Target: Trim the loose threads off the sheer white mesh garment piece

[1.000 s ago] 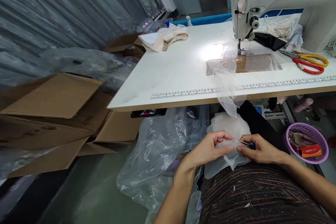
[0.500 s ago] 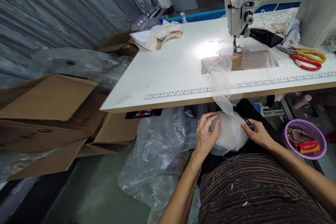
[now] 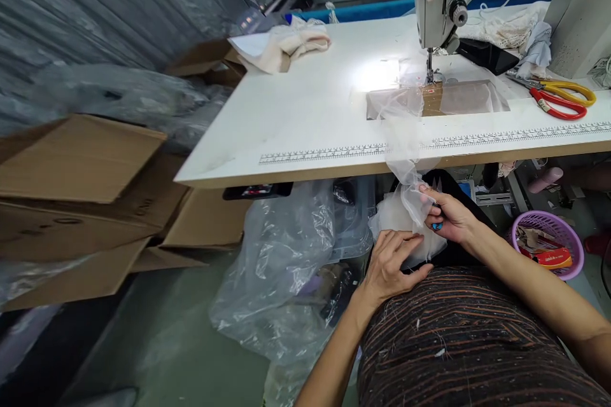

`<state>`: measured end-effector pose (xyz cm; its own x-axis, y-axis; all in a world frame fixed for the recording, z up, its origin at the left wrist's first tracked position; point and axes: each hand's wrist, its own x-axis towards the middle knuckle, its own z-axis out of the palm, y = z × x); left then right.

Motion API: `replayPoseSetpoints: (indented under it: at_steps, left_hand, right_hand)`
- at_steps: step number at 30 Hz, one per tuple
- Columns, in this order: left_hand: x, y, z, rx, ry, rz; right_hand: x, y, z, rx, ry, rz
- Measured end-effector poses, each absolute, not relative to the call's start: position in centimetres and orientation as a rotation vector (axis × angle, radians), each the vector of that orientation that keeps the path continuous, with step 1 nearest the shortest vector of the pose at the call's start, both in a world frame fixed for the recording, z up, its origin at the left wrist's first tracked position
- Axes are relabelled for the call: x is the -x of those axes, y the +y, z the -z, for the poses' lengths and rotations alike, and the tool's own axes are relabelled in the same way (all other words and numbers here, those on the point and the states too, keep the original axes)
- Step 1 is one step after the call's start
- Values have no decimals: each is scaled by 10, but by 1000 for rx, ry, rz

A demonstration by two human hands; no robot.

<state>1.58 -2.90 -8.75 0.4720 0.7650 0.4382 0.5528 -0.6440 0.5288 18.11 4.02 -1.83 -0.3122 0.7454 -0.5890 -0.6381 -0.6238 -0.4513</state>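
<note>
A sheer white fabric (image 3: 405, 203) hangs from the sewing machine (image 3: 429, 25) over the table edge and gathers on my lap. My right hand (image 3: 451, 215) is closed around small thread snips (image 3: 436, 226) with a blue part showing, their blades pointing up. Its thumb and forefinger also pinch a strip of the fabric below the table edge. Lower down, my left hand (image 3: 394, 264) rests on the lap part of the fabric, fingers stretched and thumb apart from them.
Red- and yellow-handled scissors (image 3: 563, 98) lie on the white table (image 3: 305, 121) at the right. A purple basket (image 3: 548, 222) with scraps stands below. Open cardboard boxes (image 3: 81, 159) and clear plastic bags (image 3: 277, 261) fill the left side.
My right hand has moved up and left and now pinches the hanging fabric, snips still in it. My left hand has moved down nearer my body. The view has shifted slightly.
</note>
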Motion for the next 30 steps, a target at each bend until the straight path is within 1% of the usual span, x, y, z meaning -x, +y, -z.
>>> replayPoseSetpoints:
  at_steps: [6,8,9,11,13,15,17,20,23,28,30]
  left_hand:
    - [-29,-31,89,-2501,881,-588]
    - [-28,-33,88,-2432,878,-591]
    - [-28,-35,87,-2357,900,-648]
    - [-27,-36,83,-2068,1006,-825]
    - [-28,-35,77,-1572,1102,-984]
    - [-30,-30,71,-1016,1064,-1043]
    - [-32,-23,65,-597,953,-1054]
    - [-30,-13,60,-347,949,-1119]
    - [-23,-13,62,-435,1129,-1209]
    - [-15,-20,82,-938,1383,-1194]
    - [-15,-20,94,-1217,1529,-1204]
  right_hand:
    - [-186,35,16,1018,-155,-2049]
    - [-187,30,17,1016,-166,-2072]
    - [-187,27,17,1008,-177,-2094]
    - [-186,19,18,972,-204,-2147]
    - [-185,10,20,923,-228,-2191]
    - [-187,3,23,883,-252,-2203]
    - [-190,-1,26,864,-297,-2199]
    - [-199,-2,33,888,-429,-2152]
    - [-208,0,45,1092,-756,-1973]
    - [-226,-1,67,1539,-1627,-1236]
    - [-231,-4,71,1662,-1857,-1037]
